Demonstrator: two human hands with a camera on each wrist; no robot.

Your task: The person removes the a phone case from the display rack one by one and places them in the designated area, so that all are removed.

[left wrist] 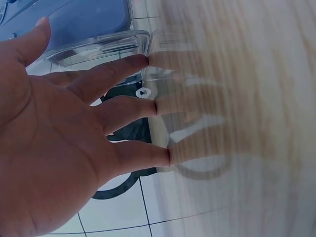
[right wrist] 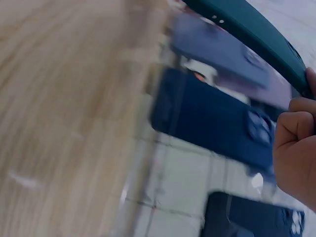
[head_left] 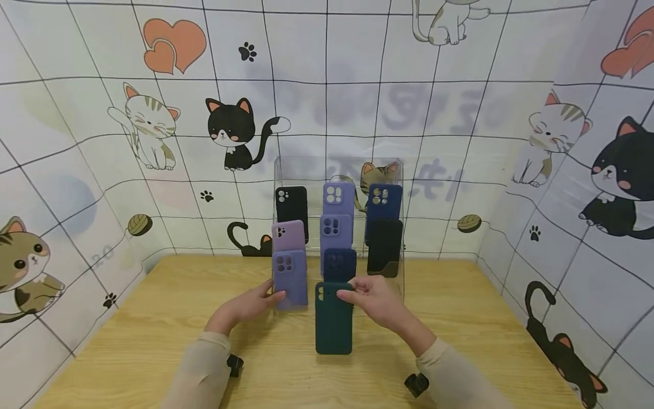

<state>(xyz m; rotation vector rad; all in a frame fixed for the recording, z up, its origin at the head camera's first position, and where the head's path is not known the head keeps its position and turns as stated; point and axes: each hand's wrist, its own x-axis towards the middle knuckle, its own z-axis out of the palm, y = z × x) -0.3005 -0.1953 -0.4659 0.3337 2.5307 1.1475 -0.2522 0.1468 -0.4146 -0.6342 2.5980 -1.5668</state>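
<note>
My right hand [head_left: 378, 304] pinches a dark green phone case [head_left: 334, 326] by its top right corner, with the thumb on the facing side. The case hangs upright in front of a clear tiered display stand [head_left: 337, 161]. In the right wrist view the green case [right wrist: 256, 42] overlaps a navy phone case [right wrist: 212, 121] behind it. My left hand [head_left: 247, 311] is at the stand's lower left side, beside a lavender phone case [head_left: 292, 287]. In the left wrist view its fingers [left wrist: 131, 153] are extended, tips down at the wooden tabletop, and the thumb is over the lavender case.
More phone cases stand in three columns on the display: a black case [head_left: 291, 204] at back left, purple cases [head_left: 338, 196] in the middle, a blue case [head_left: 384, 204] and another black case [head_left: 384, 244] at right. A cat-print cloth [head_left: 327, 113] surrounds the wooden table [head_left: 434, 295].
</note>
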